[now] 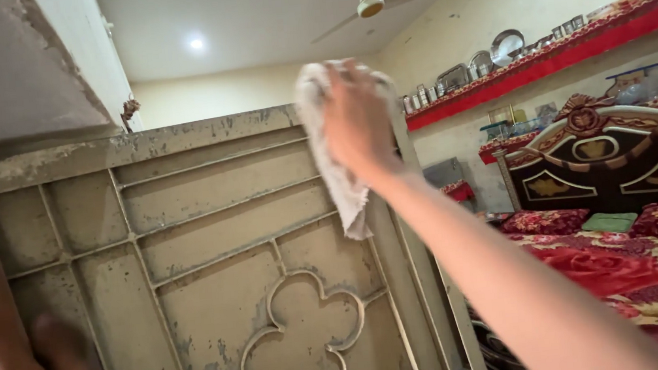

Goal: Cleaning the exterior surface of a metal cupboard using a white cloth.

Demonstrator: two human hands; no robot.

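Up high in the head view, the right hand [356,119] presses a white cloth [335,161] against the top corner of a dusty metal door [216,258]. The fingers are bunched over the cloth and squeeze it flat on the door's top edge, and the loose end of the cloth hangs down just below the hand. The left hand [11,356] sits at the low left part of the door, with its fingers spread flat on the metal, holding nothing, only leaning on it. I think the wiping is far from done. The door looks grey and spotty almost everywhere, with dark specks around the flower shape near its bottom and dirt along its top bar. Only the spot under the cloth is being rubbed, and no part of the door looks truly clean yet, so most of it is left to wipe. Some things are hard to see. The cloth hides the corner under it, so I cannot tell how clean that bit is. The left hand is cut off by the picture's edge, and so is the bottom of the door. To the right of the door is a bed [637,261] with a red flowery cover, and above it a red shelf [555,54] with shiny plates, too small to tell apart.
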